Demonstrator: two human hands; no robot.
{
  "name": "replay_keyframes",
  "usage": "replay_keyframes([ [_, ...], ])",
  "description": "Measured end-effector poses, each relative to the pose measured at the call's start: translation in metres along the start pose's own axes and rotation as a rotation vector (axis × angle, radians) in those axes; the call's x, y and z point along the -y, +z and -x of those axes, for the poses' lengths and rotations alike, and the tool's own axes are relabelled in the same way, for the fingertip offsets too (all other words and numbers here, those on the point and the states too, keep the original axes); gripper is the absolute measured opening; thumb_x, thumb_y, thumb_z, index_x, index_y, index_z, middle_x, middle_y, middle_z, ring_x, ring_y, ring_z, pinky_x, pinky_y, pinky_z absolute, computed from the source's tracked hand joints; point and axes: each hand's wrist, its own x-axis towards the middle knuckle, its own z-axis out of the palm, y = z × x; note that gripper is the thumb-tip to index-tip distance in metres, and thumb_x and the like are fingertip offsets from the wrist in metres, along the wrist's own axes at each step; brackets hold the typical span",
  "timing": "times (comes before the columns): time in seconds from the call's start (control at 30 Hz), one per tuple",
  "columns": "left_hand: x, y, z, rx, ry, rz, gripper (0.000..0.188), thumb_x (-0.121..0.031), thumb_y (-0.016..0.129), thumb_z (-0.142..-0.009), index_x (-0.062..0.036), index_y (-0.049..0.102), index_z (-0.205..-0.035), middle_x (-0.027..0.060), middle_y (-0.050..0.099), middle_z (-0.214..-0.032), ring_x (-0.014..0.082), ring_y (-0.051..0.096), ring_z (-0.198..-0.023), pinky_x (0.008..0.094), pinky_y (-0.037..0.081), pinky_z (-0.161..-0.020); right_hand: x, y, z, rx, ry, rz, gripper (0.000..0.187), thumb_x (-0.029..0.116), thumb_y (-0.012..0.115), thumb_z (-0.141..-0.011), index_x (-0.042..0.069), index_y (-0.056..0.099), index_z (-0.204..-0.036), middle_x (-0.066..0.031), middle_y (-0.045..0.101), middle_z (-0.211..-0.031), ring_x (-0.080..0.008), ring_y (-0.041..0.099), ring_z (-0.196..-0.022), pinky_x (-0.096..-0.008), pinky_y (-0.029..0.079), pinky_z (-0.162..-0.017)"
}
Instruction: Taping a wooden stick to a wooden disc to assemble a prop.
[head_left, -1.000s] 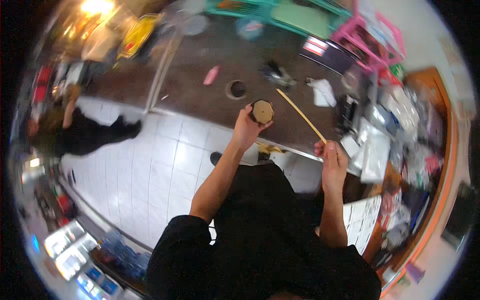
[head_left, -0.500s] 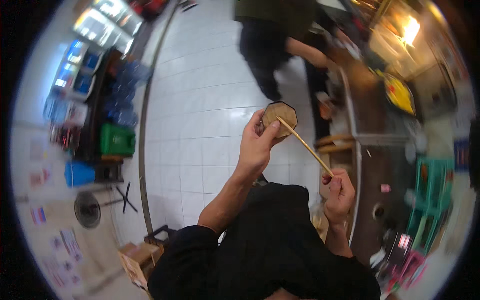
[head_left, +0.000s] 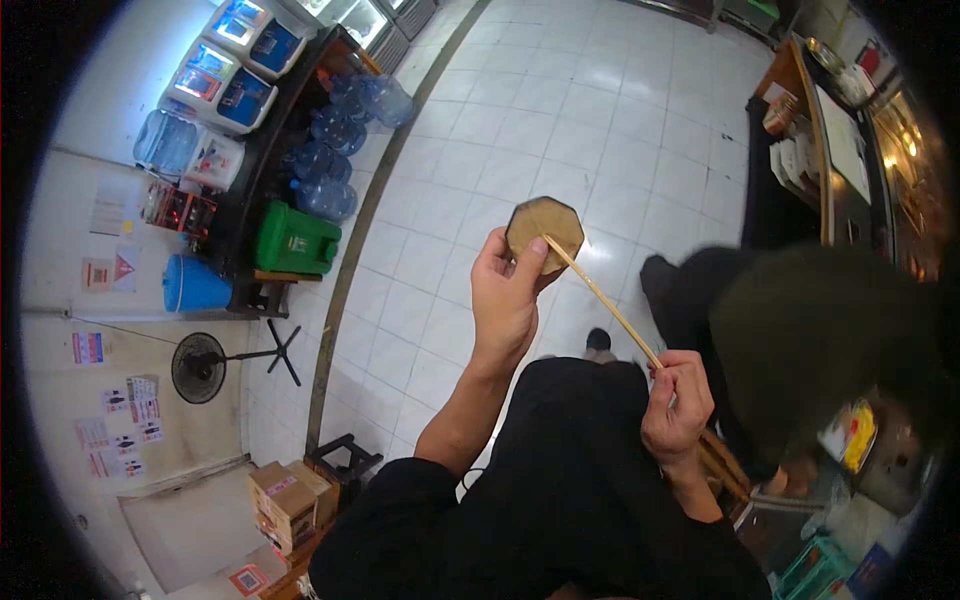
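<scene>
My left hand (head_left: 508,300) is closed around an octagonal, dark-rimmed, tan piece (head_left: 530,225) that looks like a small cup or dish seen from above. My thumb presses near its lower edge. A long, thin wooden chopstick (head_left: 605,302) slants from the middle of the tan surface down to my right hand (head_left: 680,405). The fingers of that hand are pinched on its near end. Whether the tip touches the tan surface or lies just above it, I cannot tell.
A person in dark clothes (head_left: 810,350) bends close on my right, beside a counter (head_left: 840,150). Along the left wall are large water bottles (head_left: 325,195), a green bin (head_left: 297,240), a standing fan (head_left: 200,367) and cardboard boxes (head_left: 290,500). White tiles (head_left: 480,130) cover the floor.
My view has turned, and the room appears swung round. The other person has gone from ahead of me to close on my right. Both hands keep their hold, with the chopstick at the tan piece.
</scene>
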Motion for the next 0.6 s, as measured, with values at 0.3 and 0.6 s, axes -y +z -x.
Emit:
replay_keyframes([
  [0.3,-0.063,-0.068,-0.275,-0.159,0.151,-0.001,0.031,-0.009,0.053,-0.097,0.0017,0.049,-0.126,0.0178,0.059,-0.117,0.0225,0.061,-0.105,0.0351,0.052,-0.089,-0.056,0.156,-0.258,0.116,0.305,-0.447,0.023,0.006,0.042,-0.098,-0.004,0.055,-0.081,-0.0105,0.058,-0.084,-0.0144,0.054,-0.071,-0.027,0.044,-0.064],
  [0.6,-0.183,-0.153,-0.579,0.164,-0.328,1.012,0.056,-0.022,0.052,-0.099,0.011,0.031,-0.139,0.027,0.036,-0.14,0.026,0.047,-0.106,0.0303,0.048,-0.086,-0.037,0.35,-0.524,0.127,0.134,-0.161,0.019,0.005,0.047,-0.096,-0.003,0.053,-0.079,-0.0106,0.055,-0.078,-0.0158,0.053,-0.066,-0.0281,0.043,-0.061],
])
